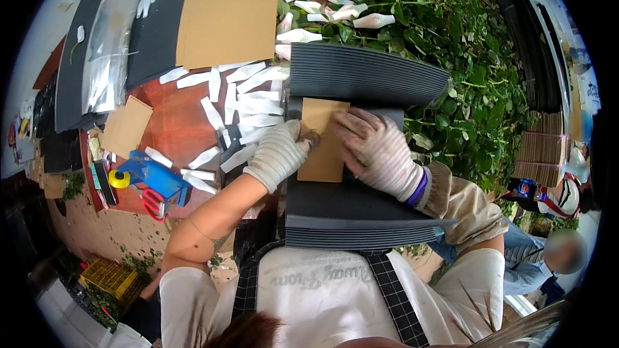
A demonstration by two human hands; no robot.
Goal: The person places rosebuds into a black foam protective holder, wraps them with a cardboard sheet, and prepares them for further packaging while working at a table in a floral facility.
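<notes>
Two knit-gloved hands (379, 151) touch a flat brown cardboard rectangle (322, 154).

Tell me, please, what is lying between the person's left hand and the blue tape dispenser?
In the head view, several white mesh sleeves lie between the left hand and the blue tape dispenser, with red tabletop showing around them.
</notes>
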